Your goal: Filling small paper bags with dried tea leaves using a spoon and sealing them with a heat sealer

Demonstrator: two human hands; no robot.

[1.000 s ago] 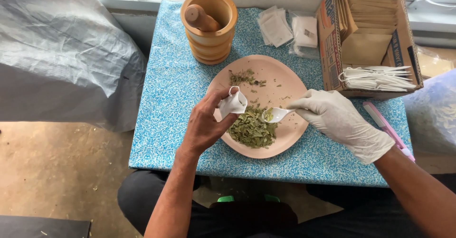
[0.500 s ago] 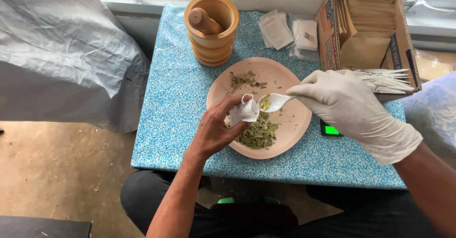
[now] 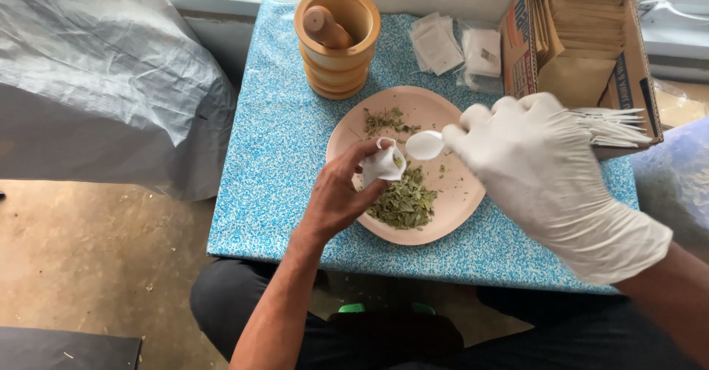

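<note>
My bare left hand (image 3: 336,196) pinches a small white paper sachet (image 3: 382,165) open over a pink plate (image 3: 450,211). My right hand (image 3: 543,170), in a white glove, holds a white plastic spoon (image 3: 426,145) whose bowl sits just right of the sachet's mouth. Some green bits show at the sachet's opening. A heap of dried green leaves (image 3: 405,201) lies on the plate's near side, below the sachet. A smaller scatter of leaves (image 3: 384,121) lies at the plate's far edge.
The plate rests on a small table with a blue speckled cloth (image 3: 277,170). Behind it stand a wooden mortar with its pestle (image 3: 336,39), a few white sachets (image 3: 437,45), and a cardboard box (image 3: 583,52) of brown envelopes. A grey tarp (image 3: 96,82) lies at left.
My right hand lifted the spoon from the leaf heap up to the sachet's mouth. The camera moved closer to the hands.
</note>
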